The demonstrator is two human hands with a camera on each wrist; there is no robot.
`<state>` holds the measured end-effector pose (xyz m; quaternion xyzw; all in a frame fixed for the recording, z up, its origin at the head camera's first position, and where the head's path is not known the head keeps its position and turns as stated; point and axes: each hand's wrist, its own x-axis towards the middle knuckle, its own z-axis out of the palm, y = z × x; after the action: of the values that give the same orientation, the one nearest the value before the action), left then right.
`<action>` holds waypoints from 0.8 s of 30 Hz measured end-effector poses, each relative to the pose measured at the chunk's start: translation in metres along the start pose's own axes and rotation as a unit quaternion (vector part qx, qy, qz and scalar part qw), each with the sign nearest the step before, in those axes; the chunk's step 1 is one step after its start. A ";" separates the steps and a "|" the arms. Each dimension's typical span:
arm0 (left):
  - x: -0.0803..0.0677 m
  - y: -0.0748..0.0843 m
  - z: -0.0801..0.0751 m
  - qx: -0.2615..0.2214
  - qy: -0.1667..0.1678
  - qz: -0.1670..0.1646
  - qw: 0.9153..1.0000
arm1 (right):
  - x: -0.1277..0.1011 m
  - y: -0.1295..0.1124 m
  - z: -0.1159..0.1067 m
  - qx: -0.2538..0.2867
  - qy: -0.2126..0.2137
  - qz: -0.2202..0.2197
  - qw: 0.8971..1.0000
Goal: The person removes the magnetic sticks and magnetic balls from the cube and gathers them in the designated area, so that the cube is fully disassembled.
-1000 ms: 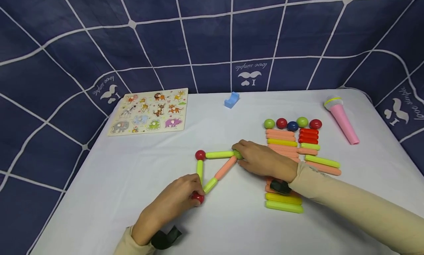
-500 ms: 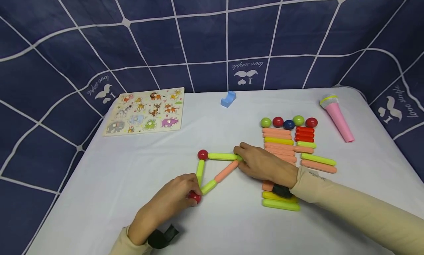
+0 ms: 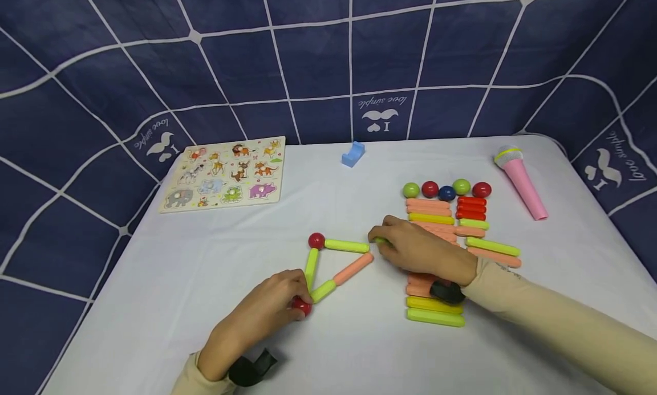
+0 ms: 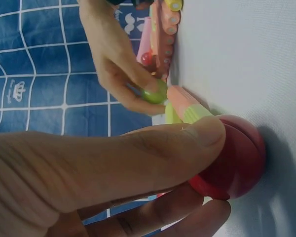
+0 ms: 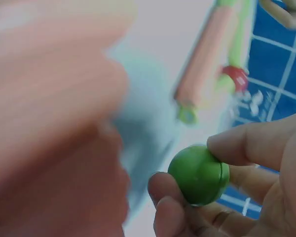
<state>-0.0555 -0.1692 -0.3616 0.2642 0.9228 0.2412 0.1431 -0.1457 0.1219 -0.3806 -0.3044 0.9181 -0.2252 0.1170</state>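
Right hand (image 3: 416, 249) has just pulled the green ball (image 5: 199, 174) off the triangle's right corner; half a second ago it sat at the joint. It's now pinched between thumb and fingertips, just right of the free end of the top green rod (image 3: 346, 245), clear of it.

The corner is open: the green rod and the orange rod (image 3: 353, 269) both end loose, near each other, not touching.

Left hand (image 3: 267, 315) pinches the red ball (image 4: 230, 163) at the bottom corner, near the front edge of the table (image 3: 205, 258), pressing it onto the cloth. The red ball at the top-left corner (image 3: 316, 240) is joined as before.

My read: the frame is two-thirds held, and the third joint is undone, possibly for reseating.

The spare rod stack (image 3: 436, 318) lies under the right wrist, with a row of spare balls (image 3: 446, 190) at the far end.
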 end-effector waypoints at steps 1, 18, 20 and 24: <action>0.000 0.000 0.000 -0.001 0.000 0.000 1.000 | -0.003 0.003 -0.006 0.001 0.007 0.005 1.000; -0.001 -0.002 0.000 0.000 0.002 0.001 1.000 | -0.073 0.141 -0.101 -0.017 0.160 0.212 0.964; -0.001 -0.001 -0.001 -0.001 0.001 0.000 1.000 | -0.078 0.153 -0.102 -0.016 0.150 0.233 0.961; -0.001 -0.001 -0.001 -0.003 0.000 -0.001 1.000 | -0.080 0.169 -0.096 -0.020 0.137 0.239 0.961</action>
<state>-0.0553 -0.1707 -0.3616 0.2624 0.9224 0.2441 0.1442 -0.2023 0.3241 -0.3725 -0.0448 0.9758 -0.2114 0.0340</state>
